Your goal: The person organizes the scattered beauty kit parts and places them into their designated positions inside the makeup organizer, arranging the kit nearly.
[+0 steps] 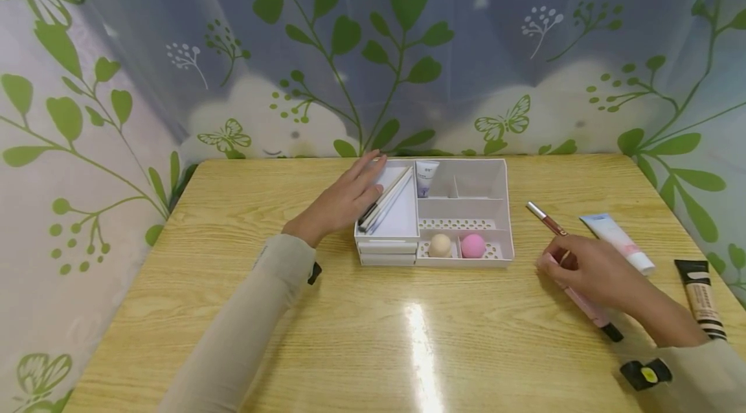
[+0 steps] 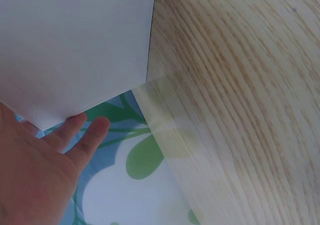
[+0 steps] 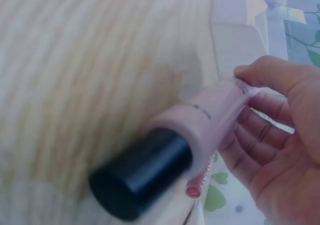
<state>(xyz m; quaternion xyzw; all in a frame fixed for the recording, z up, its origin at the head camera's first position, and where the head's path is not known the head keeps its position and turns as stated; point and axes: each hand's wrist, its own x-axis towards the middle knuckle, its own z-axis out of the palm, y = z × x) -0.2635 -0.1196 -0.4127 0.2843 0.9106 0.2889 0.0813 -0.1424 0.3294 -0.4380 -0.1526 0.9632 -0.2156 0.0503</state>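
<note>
My left hand (image 1: pixel 342 200) rests along the left side of a white divided organizer box (image 1: pixel 466 210), its fingers extended over the edge. In the left wrist view, the fingertips touch the rim of the box's plain side wall (image 2: pixel 80 45). To the right of the box, my right hand (image 1: pixel 600 274) pinches a pink squeeze tube (image 1: pixel 585 306) by its flat end. The tube's black cap (image 3: pixel 142 172) points away from the fingers, toward the near right in the head view. Slim brushes (image 1: pixel 389 199) lie in the box's left tray.
Inside the box are a small white tube (image 1: pixel 427 178), a beige makeup sponge (image 1: pixel 440 245) and a pink one (image 1: pixel 473 245). On the wooden table (image 1: pixel 350 335) lie a slim brown-red stick (image 1: pixel 545 217), a blue-white tube (image 1: pixel 618 241) and a beige black-capped tube (image 1: pixel 702 296).
</note>
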